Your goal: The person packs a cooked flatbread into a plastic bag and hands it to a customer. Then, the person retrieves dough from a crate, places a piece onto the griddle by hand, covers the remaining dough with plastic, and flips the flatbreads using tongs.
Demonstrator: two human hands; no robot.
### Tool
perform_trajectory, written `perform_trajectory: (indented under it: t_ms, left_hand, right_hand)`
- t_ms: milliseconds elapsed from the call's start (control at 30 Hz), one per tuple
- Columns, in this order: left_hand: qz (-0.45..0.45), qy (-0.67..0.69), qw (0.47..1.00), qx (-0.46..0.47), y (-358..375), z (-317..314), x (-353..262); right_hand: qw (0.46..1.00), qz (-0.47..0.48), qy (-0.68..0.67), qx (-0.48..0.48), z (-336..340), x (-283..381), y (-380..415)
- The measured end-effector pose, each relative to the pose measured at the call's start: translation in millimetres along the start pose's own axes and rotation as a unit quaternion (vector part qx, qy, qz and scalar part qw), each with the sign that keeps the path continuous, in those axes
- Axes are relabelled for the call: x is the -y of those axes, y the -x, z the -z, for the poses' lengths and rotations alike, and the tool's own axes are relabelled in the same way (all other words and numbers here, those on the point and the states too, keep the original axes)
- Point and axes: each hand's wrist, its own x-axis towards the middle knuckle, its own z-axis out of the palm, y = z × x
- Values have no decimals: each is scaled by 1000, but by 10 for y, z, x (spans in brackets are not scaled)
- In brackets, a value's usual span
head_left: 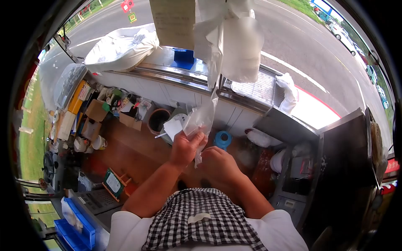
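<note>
A clear, thin plastic bag (202,116) stands up from my left hand (187,147), whose fingers and thumb are closed around it. Its upper tip overlaps the hanging plastic bags (240,48) in this view, and its crumpled lower end pokes out below my fist. My right hand (220,162) is curled, with its fingertips at the edge of that lower end. Both hands are in front of my checkered apron (197,221), over the floor.
A metal counter (163,75) runs ahead, bearing a cloth-covered basket (121,48), a blue stand (183,58) and a wire rack (255,90). Below are a blue round container (222,139) and a dark bin (159,119). Boxes (96,109) crowd the left; a dark metal cabinet (339,167) stands right.
</note>
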Motion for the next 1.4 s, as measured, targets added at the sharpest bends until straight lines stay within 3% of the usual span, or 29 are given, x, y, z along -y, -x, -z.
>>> perform_trajectory:
  t_ms: [67, 167, 200, 333, 433, 467, 633, 667, 700, 767, 833, 933, 1000, 1133, 1333, 1400]
  left_hand:
    - [-8, 24, 999, 27, 63, 94, -97]
    - [24, -23, 998, 62, 252, 336, -287]
    - [40, -61, 994, 83, 305, 410, -347]
    - [46, -74, 988, 127, 608, 595, -610]
    - [0, -189, 974, 124, 729, 929, -591]
    - [-5, -187, 975, 118, 761, 1046, -621]
    - [3, -268, 963, 32, 863, 1731, -922]
    - [-120, -372, 918, -61, 827, 1950, -886]
    - [-235, -465, 839, -154, 762, 2153, -825]
    - [-317, -516, 756, -248, 826, 2493, -738]
    - [-277, -458, 804, -259, 1026, 2620, -802]
    - [-75, -279, 953, -85, 1224, 2728, -722]
    - [-16, -149, 985, -90, 1194, 2867, -550]
    - [66, 39, 992, -98, 1088, 3236, -341]
    - [90, 117, 987, -68, 977, 3734, -265]
    - [89, 149, 981, -86, 918, 3854, -344]
  right_hand:
    - [995, -34, -73, -52, 300, 263, -89]
    - [984, 18, -51, -173, 547, 349, -222]
    - [985, 11, -37, -165, 639, 424, -293]
    - [998, 13, -10, -63, 630, 688, -658]
    - [994, 32, -64, 88, 369, 670, -822]
    - [972, -20, -147, 181, 271, 627, -890]
    - [929, -183, -260, 187, -372, 842, -1015]
    - [922, -209, -272, 182, -521, 881, -1072]
    - [920, -210, -274, 184, -679, 898, -1125]
    - [916, -217, -280, 186, -1021, 937, -1207]
    - [910, -235, -290, 181, -1347, 1071, -1303]
    - [907, -236, -288, 195, -1771, 1326, -1446]
    - [911, -226, -281, 201, -1994, 1547, -1558]
    - [919, -203, -274, 196, -2450, 1635, -1637]
    - [902, -275, -241, 229, -2783, 1605, -1892]
    - [858, -335, -334, 201, -2863, 1556, -1999]
